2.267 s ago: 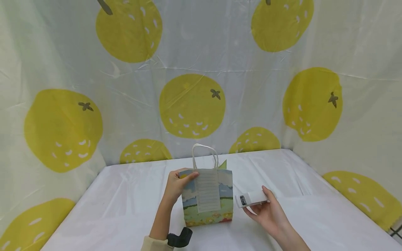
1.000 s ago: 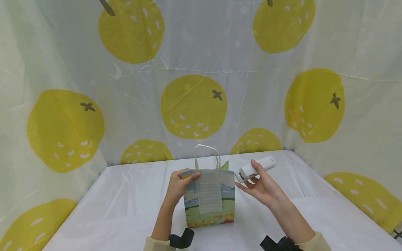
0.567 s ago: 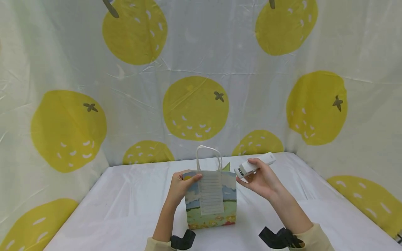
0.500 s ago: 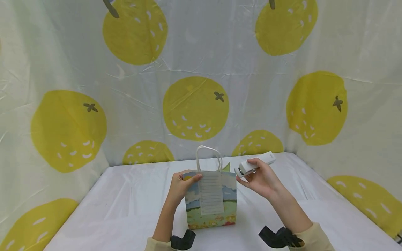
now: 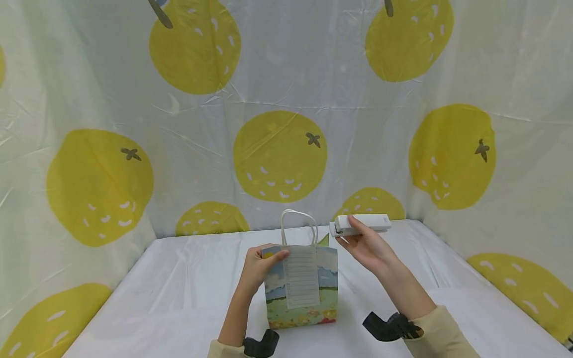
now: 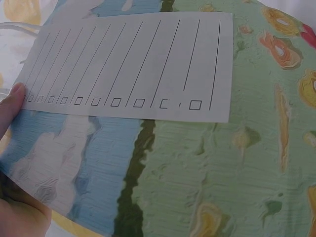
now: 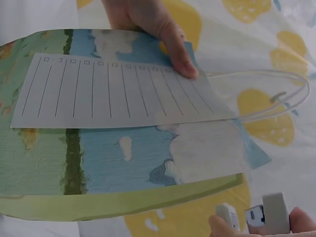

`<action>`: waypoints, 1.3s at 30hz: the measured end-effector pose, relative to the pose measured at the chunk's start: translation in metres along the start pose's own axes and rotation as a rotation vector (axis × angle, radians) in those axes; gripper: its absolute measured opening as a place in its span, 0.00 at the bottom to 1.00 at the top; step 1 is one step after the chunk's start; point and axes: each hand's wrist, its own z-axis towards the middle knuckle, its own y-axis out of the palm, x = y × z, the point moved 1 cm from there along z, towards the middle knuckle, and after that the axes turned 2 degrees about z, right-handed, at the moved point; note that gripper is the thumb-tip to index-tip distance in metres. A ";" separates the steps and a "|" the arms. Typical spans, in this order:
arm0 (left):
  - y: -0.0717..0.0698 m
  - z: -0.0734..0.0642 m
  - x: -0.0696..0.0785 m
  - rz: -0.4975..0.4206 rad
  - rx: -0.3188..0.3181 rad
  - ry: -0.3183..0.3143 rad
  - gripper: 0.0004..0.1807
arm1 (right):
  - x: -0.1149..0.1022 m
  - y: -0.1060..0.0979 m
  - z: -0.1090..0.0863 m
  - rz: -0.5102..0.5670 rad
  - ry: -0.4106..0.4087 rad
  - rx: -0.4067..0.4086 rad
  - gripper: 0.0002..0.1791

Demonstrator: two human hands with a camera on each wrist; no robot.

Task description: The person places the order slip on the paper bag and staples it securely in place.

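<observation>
A small paper gift bag point(image 5: 329, 298) printed with a flowery landscape stands upright mid-table, with white cord handles point(image 5: 283, 219). Against its front lies a white lined slip point(image 5: 302, 283) with a row of checkboxes, seen large in the left wrist view. My left hand point(image 5: 259, 266) pinches the bag's top left rim, its thumb point(image 7: 178, 54) pressing on the slip's top edge. My right hand point(image 5: 369, 251) grips a white stapler point(image 5: 369, 222), held roughly level just above and right of the bag's top right corner. In the right wrist view the stapler's jaws gape apart, with no paper visible between them.
A white cloth covers the table point(image 5: 179, 298). Behind and at the sides hangs a pale curtain point(image 5: 277, 89) with large yellow fruit prints. A green pointed piece point(image 5: 324, 240) shows behind the bag's top right edge. Black camera mounts point(image 5: 261, 343) sit on both wrists.
My right hand has risen from beside the bag's lower right to its top right corner, turning the stapler from slanted to nearly level. The left hand keeps its hold on the bag.
</observation>
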 end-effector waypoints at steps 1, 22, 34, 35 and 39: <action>0.000 0.000 0.000 0.000 0.000 0.001 0.12 | 0.000 0.001 0.002 0.000 -0.002 0.005 0.12; 0.001 -0.012 0.027 0.034 -0.026 0.019 0.10 | 0.007 0.011 0.036 -0.268 -0.098 -0.039 0.10; 0.001 -0.003 0.007 0.010 -0.021 0.000 0.10 | 0.013 0.018 0.064 -0.366 -0.092 -0.001 0.13; 0.001 -0.002 0.003 0.007 -0.021 0.002 0.10 | 0.014 0.019 0.066 -0.385 -0.097 0.000 0.14; 0.001 -0.001 0.001 0.001 -0.014 0.016 0.11 | 0.017 0.020 0.072 -0.402 -0.109 -0.004 0.16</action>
